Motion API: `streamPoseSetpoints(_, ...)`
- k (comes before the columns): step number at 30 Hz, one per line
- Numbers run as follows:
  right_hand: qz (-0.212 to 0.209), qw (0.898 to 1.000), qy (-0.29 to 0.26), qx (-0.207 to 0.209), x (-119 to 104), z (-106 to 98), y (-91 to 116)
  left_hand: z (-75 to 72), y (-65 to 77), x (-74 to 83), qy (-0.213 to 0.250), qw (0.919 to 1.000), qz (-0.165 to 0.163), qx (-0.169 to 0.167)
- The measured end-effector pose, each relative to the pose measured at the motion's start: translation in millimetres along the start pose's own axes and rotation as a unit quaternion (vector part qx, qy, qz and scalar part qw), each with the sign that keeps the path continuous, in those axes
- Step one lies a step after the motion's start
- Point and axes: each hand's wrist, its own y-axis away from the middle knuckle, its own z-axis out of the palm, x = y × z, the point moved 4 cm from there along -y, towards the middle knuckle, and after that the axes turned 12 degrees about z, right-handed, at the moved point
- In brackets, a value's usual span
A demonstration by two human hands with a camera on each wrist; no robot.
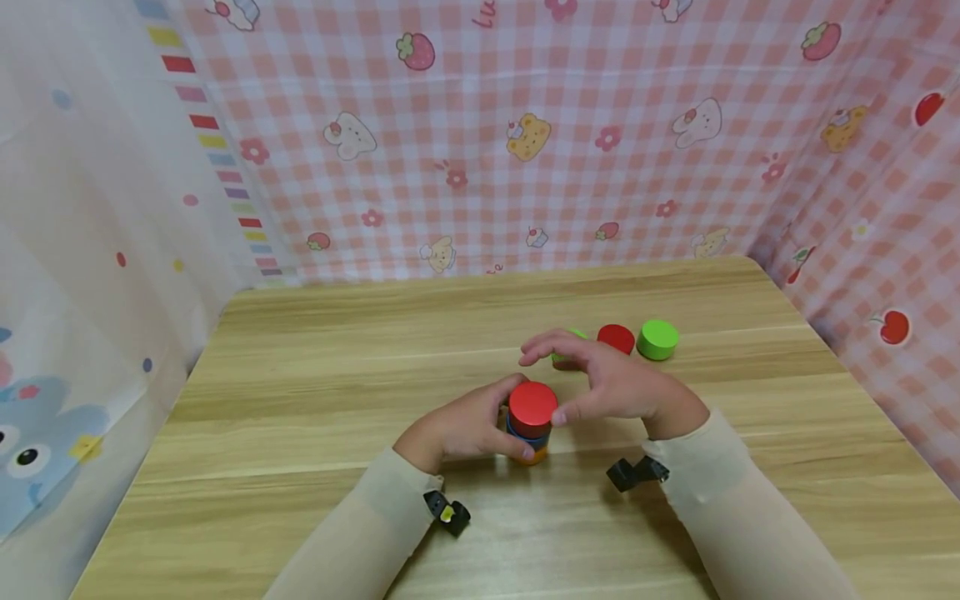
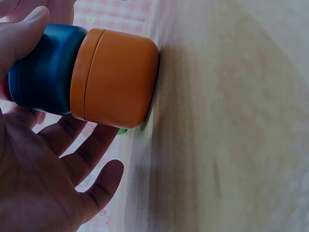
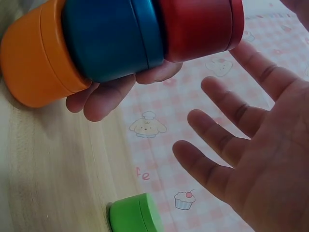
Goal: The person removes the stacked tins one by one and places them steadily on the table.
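Three small round lidded jars are stacked on the table: an orange jar (image 2: 116, 77) at the bottom, a blue jar (image 3: 111, 38) in the middle, and a red jar (image 1: 533, 407) on top. My left hand (image 1: 472, 425) holds the stack from the left, its thumb and fingers around the blue jar. Beside the red jar, on its right, my right hand (image 1: 618, 387) hovers with fingers spread and holds nothing. Its thumb tip is close to the red lid; whether they touch I cannot tell.
Behind my right hand stand a bright green jar (image 1: 657, 340), another red jar (image 1: 615, 337) and a partly hidden green-topped piece (image 1: 564, 363). The wooden table (image 1: 337, 358) ends at a checked, patterned curtain (image 1: 465, 150) at the back.
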Motion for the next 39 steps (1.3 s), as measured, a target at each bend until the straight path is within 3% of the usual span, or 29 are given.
streamPoseSetpoints(20,0.031,0.998,0.024,-0.049,6.0,9.3,-3.0,-1.1,-1.1,-3.1,0.022,0.9995,-0.024,0.003)
streamPoseSetpoints(39,0.046,0.998,0.022,-0.048,6.3,12.2,-5.2,0.3,0.2,-5.2,0.029,0.999,-0.033,0.007)
